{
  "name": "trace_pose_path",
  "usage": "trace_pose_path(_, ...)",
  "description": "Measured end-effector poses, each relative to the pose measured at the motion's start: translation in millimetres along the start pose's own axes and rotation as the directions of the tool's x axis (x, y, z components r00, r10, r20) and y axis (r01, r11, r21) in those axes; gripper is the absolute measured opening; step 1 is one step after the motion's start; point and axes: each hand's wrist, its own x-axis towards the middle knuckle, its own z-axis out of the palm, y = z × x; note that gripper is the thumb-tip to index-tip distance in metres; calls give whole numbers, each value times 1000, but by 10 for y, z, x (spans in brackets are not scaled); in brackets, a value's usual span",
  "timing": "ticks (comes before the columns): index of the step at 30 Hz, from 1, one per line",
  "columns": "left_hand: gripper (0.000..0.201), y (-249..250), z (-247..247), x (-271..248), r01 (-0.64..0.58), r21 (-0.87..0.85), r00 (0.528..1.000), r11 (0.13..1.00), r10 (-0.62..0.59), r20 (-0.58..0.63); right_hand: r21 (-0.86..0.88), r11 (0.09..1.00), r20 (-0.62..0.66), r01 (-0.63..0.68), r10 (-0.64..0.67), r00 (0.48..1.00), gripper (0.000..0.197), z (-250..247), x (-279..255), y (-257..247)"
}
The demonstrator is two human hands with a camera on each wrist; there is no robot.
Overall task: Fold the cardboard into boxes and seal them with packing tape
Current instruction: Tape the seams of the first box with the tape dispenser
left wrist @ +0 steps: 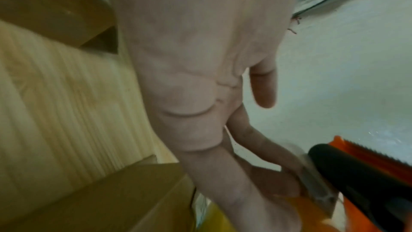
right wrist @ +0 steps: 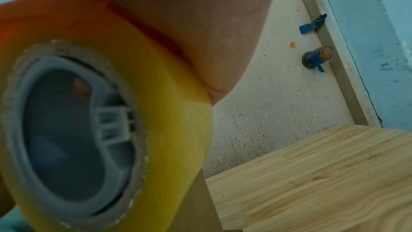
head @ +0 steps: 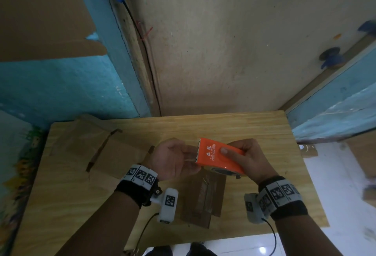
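My right hand (head: pixel 236 154) grips an orange tape dispenser (head: pixel 215 157) above the wooden table (head: pixel 264 133), thumb on its top. Its yellowish tape roll (right wrist: pixel 169 112) on a grey hub (right wrist: pixel 73 130) fills the right wrist view. My left hand (head: pixel 192 159) reaches to the serrated blade end, and its fingers (left wrist: pixel 274 151) pinch the clear tape end (left wrist: pixel 312 175) beside the black roller (left wrist: pixel 356 177). Flat brown cardboard (head: pixel 114 152) lies on the table to the left. A smaller folded cardboard piece (head: pixel 203 200) with a taped seam lies under my hands.
A big cardboard sheet (head: pixel 40 21) leans on the blue wall at upper left. A black cable (head: pixel 142 37) runs down the wall corner. Blue spools (head: pixel 329 56) lie on the floor beyond the table. More cardboard (head: pixel 364 154) sits at the right edge.
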Motion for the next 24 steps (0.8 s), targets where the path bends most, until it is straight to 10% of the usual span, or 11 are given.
trace_pose_path(9, 31, 197, 182, -70, -95, 505, 977, 858, 177, -117, -64, 998, -32, -23, 21, 999, 33, -114, -86, -114)
trace_pose_path(24, 26, 549, -42, -328, -63, 615, 917, 786, 289, -275, -63, 998, -152, -14, 4, 988, 47, -261, -185, -96)
